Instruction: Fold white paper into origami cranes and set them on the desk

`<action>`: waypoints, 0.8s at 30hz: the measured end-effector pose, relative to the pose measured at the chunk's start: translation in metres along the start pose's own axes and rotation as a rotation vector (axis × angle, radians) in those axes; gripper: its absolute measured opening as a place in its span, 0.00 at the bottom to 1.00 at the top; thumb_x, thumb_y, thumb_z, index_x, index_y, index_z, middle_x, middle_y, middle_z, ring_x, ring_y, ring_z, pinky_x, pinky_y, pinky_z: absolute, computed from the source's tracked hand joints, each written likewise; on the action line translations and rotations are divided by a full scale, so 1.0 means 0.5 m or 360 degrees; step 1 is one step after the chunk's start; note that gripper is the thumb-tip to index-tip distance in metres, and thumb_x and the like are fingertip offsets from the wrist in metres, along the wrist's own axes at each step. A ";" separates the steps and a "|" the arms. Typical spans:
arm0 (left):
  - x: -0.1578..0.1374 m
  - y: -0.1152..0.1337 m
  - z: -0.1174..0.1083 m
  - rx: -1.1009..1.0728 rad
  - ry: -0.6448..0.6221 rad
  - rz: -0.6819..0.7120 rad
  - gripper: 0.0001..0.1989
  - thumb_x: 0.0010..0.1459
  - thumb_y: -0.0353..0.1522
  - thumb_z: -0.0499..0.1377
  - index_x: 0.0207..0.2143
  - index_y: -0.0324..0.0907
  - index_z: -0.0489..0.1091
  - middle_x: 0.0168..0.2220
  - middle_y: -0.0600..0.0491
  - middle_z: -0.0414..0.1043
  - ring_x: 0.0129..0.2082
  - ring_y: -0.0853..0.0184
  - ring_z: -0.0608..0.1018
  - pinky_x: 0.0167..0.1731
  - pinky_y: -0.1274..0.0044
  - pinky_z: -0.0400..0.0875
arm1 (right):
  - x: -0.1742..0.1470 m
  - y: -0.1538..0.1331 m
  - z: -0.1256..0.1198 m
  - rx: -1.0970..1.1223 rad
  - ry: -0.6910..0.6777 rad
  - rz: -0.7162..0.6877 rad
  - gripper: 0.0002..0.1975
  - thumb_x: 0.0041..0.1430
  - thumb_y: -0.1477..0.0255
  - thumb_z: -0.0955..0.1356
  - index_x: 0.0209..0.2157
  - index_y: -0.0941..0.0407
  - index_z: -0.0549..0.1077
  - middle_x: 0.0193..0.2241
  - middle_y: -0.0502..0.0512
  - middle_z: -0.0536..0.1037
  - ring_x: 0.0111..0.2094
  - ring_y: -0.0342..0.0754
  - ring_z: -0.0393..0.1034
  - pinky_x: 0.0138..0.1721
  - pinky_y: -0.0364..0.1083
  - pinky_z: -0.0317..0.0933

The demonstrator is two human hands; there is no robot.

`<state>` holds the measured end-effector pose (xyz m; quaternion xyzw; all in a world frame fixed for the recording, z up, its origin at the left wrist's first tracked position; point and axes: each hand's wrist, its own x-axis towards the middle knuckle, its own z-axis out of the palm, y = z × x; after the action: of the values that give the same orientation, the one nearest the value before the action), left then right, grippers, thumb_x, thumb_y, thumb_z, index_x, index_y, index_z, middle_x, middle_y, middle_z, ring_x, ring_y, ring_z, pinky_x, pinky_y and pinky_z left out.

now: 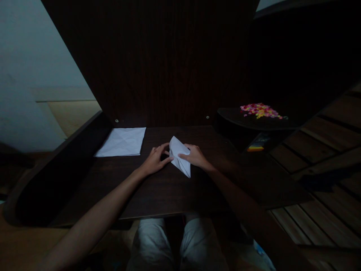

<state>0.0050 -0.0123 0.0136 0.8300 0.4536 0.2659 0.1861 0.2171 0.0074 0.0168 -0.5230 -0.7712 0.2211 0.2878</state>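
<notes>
Some flat paper [122, 142], white and faintly creased, is laid at the left of the dark table [160, 199], near the side panel [93, 131]. To the right of it, and apart from it, the left hand [154, 160] is rested with its thumb and forefinger curved and a gap left between them; their tips are brought to the left edge of the folded paper. Whether any paper is pinched there cannot be told.

The folded paper [176, 147] is held between the two hands, over the middle of the table, one pointed corner aimed toward the body and another away from it. By the right hand [197, 157] it is pinched: the thumb is pressed on the upper face, and the other fingers are partly hidden behind the far edge.

As a judgement, next to no weight is to be expected; the folded layers should be stiffer than one sheet, yet easily crumpled or torn. It is best taken lightly by the thick creased edges, with the thin points left unsqueezed.

Farther right, a bright pile [261, 110] is carried on a low shelf [229, 114]; petals or paper scraps may be meant, but the light is too poor to settle it.
</notes>
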 end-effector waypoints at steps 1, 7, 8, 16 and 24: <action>0.000 0.000 0.001 0.0001 0.0010 -0.0002 0.31 0.57 0.41 0.56 0.59 0.44 0.49 0.42 0.50 0.74 0.49 0.59 0.72 0.53 0.62 0.54 | 0.000 -0.002 -0.001 0.0019 -0.0011 -0.0002 0.13 0.49 0.70 0.70 0.38 0.61 0.74 0.34 0.56 0.77 0.34 0.48 0.70 0.37 0.45 0.61; 0.001 0.000 0.005 0.0017 0.0056 -0.0017 0.33 0.55 0.39 0.58 0.59 0.43 0.47 0.41 0.52 0.71 0.47 0.60 0.72 0.51 0.64 0.56 | -0.003 -0.001 0.001 0.0159 -0.0019 -0.0007 0.12 0.49 0.71 0.70 0.38 0.59 0.74 0.34 0.54 0.78 0.35 0.48 0.72 0.36 0.44 0.62; 0.000 -0.001 0.006 0.0016 0.0065 -0.0028 0.32 0.55 0.38 0.58 0.59 0.43 0.48 0.40 0.52 0.71 0.46 0.60 0.72 0.50 0.64 0.57 | -0.003 -0.001 0.001 0.0175 -0.0018 -0.0011 0.12 0.50 0.71 0.69 0.38 0.59 0.74 0.34 0.54 0.78 0.35 0.48 0.72 0.36 0.44 0.62; 0.001 0.001 -0.002 0.0085 0.0069 0.0051 0.07 0.58 0.34 0.52 0.39 0.43 0.62 0.39 0.51 0.70 0.40 0.62 0.72 0.45 0.69 0.62 | 0.000 -0.005 0.001 0.0179 -0.0030 -0.0006 0.13 0.50 0.73 0.69 0.39 0.59 0.75 0.36 0.55 0.79 0.36 0.49 0.72 0.39 0.45 0.64; 0.000 0.003 -0.002 -0.0012 -0.0009 0.0165 0.14 0.58 0.30 0.52 0.47 0.44 0.66 0.45 0.51 0.72 0.43 0.62 0.73 0.48 0.68 0.62 | 0.000 0.001 0.003 0.0164 -0.0045 -0.0009 0.13 0.51 0.70 0.69 0.39 0.59 0.75 0.37 0.56 0.78 0.38 0.51 0.72 0.42 0.48 0.63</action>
<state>0.0051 -0.0129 0.0152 0.8525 0.4083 0.2746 0.1766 0.2165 0.0076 0.0153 -0.5021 -0.7642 0.2671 0.3043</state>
